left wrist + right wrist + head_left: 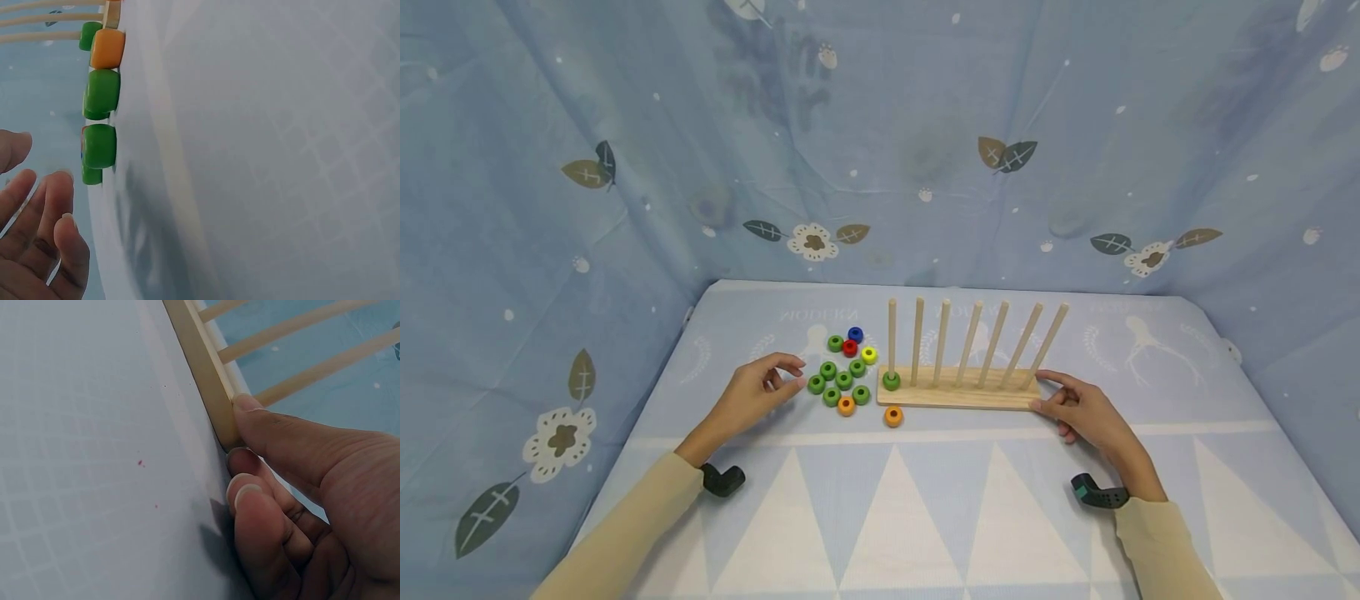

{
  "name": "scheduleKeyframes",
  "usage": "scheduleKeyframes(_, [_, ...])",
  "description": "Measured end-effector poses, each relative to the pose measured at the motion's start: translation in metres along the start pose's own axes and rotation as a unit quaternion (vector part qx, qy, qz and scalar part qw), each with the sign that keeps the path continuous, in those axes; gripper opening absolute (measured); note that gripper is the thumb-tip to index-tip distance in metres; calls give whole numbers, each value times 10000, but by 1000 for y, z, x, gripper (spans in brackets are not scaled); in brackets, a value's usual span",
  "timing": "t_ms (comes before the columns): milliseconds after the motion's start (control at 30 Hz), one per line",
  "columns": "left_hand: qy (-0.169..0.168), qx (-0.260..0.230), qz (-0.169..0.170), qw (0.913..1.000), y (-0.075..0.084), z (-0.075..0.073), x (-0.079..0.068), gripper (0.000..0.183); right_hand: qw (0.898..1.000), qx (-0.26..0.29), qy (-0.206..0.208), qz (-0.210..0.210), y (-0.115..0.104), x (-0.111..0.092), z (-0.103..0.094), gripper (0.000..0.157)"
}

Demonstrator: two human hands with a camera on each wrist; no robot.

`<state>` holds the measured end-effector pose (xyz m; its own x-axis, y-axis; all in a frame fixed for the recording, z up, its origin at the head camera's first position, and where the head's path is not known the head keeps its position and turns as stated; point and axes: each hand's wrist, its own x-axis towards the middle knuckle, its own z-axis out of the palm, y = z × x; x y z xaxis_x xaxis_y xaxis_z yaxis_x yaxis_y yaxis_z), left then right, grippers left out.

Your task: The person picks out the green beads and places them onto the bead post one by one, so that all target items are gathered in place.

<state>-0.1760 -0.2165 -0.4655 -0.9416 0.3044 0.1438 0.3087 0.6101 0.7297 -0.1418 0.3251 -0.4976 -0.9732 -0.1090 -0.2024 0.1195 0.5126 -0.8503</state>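
A wooden peg stand (958,400) with several upright rods lies across the middle of the table. One green bead (891,381) sits at the foot of its leftmost rod. At the stand's right end my right hand (1086,412) pinches the base, thumb at the front corner and index finger at the back. Left of the stand lie loose beads: several green ones (844,381), a blue bead (855,334), a red bead (849,347), a yellow bead (868,355) and an orange bead (846,406). My left hand (762,387) hovers beside them, holding nothing, its fingers loosely bent.
Another orange bead (893,416) lies just in front of the stand's left end. The table (955,517) wears a blue and white patterned cloth. Blue curtains (880,150) with printed flowers hang behind it and along its sides.
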Motion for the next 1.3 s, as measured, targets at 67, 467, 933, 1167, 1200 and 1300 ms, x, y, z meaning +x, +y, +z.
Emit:
scheduleKeyframes(67, [-30,24,-53,10000,-2,1,1,36,10000,6,9,-2,0,0,0,72])
scheduleKeyframes(467, [-209,0,-22,9998,-14,5,4,37,10000,-44,50,25,-3,1,0,72])
scheduleKeyframes(933, [-392,185,-94,9990,-17,13,6,41,9999,-77,80,21,0,0,1,70])
scheduleKeyframes(1167, [-384,275,-64,9989,-16,17,10,41,9999,-70,93,26,0,0,2,70])
scheduleKeyframes(1200, [-392,289,-66,9988,-16,17,11,41,9999,-60,93,33,0,0,2,70])
scheduleKeyframes(1300, [-424,328,-92,9985,-15,19,13,40,9999,-38,91,47,0,0,1,71])
